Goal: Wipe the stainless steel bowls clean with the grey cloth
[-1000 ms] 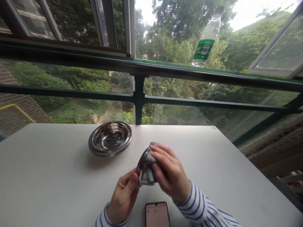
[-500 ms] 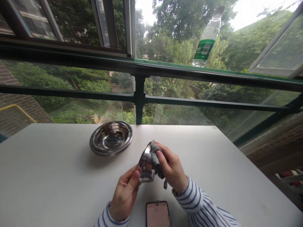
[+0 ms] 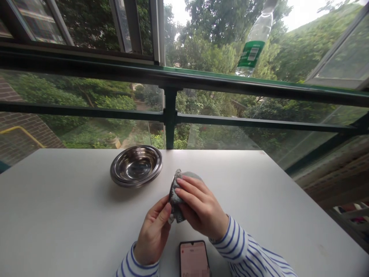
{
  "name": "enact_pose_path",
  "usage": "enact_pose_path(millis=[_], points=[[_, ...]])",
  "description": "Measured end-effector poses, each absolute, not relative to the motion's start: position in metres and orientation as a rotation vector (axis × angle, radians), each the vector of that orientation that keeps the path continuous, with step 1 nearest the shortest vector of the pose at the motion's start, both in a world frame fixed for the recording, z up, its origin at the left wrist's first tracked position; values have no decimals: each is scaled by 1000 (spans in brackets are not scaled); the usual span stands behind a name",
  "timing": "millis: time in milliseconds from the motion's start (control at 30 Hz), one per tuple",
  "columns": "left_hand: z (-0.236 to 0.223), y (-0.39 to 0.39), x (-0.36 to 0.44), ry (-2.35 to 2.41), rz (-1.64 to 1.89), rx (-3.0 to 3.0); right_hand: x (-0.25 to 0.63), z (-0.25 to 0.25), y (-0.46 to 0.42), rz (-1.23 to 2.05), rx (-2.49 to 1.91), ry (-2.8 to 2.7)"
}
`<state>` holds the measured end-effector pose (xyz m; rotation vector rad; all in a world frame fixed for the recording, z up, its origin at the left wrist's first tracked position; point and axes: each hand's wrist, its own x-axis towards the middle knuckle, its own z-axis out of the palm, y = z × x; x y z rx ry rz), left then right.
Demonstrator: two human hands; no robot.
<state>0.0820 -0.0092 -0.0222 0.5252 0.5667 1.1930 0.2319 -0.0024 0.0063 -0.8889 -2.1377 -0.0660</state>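
My left hand (image 3: 154,231) pinches the rim of a small shiny metal bowl (image 3: 172,187), thumb towards me. The bowl is tipped on its side above the table, and most of it is hidden. A grey, patterned cloth (image 3: 192,176) covers its outer side. My right hand (image 3: 201,206) is spread over the cloth and presses it against the bowl, with the fingers reaching towards the rim. Left of and beyond my hands sits a stack of wide metal bowls (image 3: 137,167) on the white table (image 3: 72,215).
A phone (image 3: 194,259) with a lit screen lies on the table just below my hands. Behind the table's far edge runs a dark green railing (image 3: 170,111) with glass. A clear bottle with a green label (image 3: 251,54) stands on the rail's ledge.
My right hand has turned and flattened over the bowl's outer side, spreading the cloth there. The bowl, previously showing its shiny side, is now mostly covered. My left hand keeps its grip.
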Motion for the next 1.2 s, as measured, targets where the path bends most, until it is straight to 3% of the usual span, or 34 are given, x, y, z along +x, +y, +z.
enact_pose_path(millis=[400,667,900,1200], points=[[-21,-10,82,594,1225,514,228,-2,-5,-327,-754,-2243],[-30,-11,84,589,1204,680,234,-3,2,23,-1006,-1951],[-37,-9,79,594,1207,691,233,-1,0,-64,-841,-2133],[-37,-13,81,658,1153,901,238,-5,8,277,-1054,-1814]])
